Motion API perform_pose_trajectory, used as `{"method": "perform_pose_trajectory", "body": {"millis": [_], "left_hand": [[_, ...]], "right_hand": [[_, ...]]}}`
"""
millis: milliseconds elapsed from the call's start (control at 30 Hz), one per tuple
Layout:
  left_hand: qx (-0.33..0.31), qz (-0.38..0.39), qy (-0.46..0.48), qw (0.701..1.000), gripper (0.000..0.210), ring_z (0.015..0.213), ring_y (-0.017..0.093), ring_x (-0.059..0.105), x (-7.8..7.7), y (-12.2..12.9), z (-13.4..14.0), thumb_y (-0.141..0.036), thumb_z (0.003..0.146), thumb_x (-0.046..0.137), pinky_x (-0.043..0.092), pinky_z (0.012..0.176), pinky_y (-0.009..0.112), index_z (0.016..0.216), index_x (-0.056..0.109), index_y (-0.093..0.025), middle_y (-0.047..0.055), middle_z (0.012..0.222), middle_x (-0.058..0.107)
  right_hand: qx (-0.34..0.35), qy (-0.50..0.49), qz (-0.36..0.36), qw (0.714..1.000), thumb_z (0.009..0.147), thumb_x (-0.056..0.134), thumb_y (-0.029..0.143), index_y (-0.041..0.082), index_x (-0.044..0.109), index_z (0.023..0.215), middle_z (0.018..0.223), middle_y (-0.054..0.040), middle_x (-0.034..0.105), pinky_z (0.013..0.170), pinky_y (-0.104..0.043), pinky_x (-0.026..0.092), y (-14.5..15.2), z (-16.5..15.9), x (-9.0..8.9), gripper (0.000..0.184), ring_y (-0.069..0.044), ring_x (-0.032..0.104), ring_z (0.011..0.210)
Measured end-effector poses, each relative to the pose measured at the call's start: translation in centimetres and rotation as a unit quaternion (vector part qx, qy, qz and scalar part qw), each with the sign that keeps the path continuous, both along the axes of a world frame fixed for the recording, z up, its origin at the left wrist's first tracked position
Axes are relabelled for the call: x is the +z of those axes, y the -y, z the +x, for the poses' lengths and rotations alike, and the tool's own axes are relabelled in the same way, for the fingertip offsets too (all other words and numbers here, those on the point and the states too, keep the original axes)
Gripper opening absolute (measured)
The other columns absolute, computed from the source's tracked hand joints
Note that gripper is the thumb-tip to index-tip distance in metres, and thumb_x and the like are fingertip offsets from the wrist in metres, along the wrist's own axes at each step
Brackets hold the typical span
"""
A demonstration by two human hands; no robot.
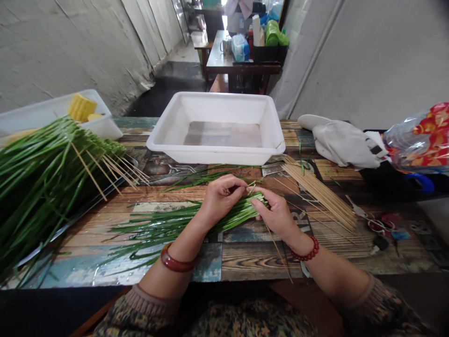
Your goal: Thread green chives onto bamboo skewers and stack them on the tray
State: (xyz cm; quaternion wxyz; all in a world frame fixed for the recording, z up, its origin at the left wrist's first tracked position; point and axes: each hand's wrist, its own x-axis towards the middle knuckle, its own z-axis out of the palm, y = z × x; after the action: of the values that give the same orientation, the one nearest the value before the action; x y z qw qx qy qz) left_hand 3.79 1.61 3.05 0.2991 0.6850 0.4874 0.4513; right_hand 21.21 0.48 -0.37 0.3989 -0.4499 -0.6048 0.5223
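Left hand (221, 195) clenched on flat green chive bundle (182, 222); right hand (277, 213) pinching thin bamboo skewer (277, 248). Risked pricked fingertips, split leaves.

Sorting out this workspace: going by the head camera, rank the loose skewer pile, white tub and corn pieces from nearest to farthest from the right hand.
From the right hand:
1. Loose skewer pile, just to its right.
2. White tub, behind, centre.
3. Corn pieces, far left, in a tray.
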Motion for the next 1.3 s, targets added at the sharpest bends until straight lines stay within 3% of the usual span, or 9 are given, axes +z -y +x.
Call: {"method": "perform_pose_trajectory", "body": {"millis": [367, 567, 933, 1300], "left_hand": [[-0.004, 0.155, -0.082, 0.984, 0.012, 0.072, 0.012, 0.061, -1.0, -0.2, 0.0, -0.013, 0.086, 0.061, 0.048, 0.068, 0.023, 0.081, 0.071, -0.017, 0.004, 0.077, 0.069], [0.006, 0.141, -0.087, 0.986, 0.01, 0.071, 0.013, 0.061, -1.2, -0.2, 0.0, -0.014, 0.086, 0.062, 0.048, 0.067, 0.024, 0.083, 0.071, -0.017, 0.004, 0.078, 0.069], [0.034, 0.104, -0.108, 0.988, 0.008, 0.069, 0.013, 0.06, -1.3, -0.1, -0.2, -0.019, 0.084, 0.066, 0.046, 0.067, 0.025, 0.076, 0.067, -0.018, 0.001, 0.073, 0.067], [-0.022, 0.139, -0.151, 0.979, 0.013, 0.071, 0.013, 0.058, -0.8, 0.1, -0.2, -0.015, 0.088, 0.058, 0.043, 0.069, 0.026, 0.079, 0.066, -0.018, 0.002, 0.075, 0.066]], "right_hand": [[0.0, 0.015, 0.0, 1.0, 0.086, 0.058, 0.033, 0.018, 0.068, 0.115, 0.092, -0.0023, 0.068, 0.046, -0.02, 0.053, 0.0, 0.0, 0.0, 0.034, -0.008, 0.057, 0.051], [-0.005, -0.01, -0.004, 1.0, 0.084, 0.058, 0.026, 0.024, 0.049, 0.139, 0.105, -0.0047, 0.063, 0.043, -0.018, 0.051, 0.0, -0.2, 0.7, 0.055, -0.008, 0.055, 0.058], [-0.008, -0.024, 0.001, 1.0, 0.085, 0.058, 0.025, 0.025, 0.053, 0.125, 0.091, -0.0007, 0.058, 0.041, -0.017, 0.05, 0.1, -0.3, 0.3, 0.04, -0.009, 0.055, 0.059], [-0.019, -0.024, -0.005, 1.0, 0.083, 0.059, 0.025, 0.024, 0.052, 0.114, 0.09, 0.001, 0.059, 0.039, -0.017, 0.05, -0.1, -0.3, 0.0, 0.032, -0.008, 0.055, 0.056]]}}
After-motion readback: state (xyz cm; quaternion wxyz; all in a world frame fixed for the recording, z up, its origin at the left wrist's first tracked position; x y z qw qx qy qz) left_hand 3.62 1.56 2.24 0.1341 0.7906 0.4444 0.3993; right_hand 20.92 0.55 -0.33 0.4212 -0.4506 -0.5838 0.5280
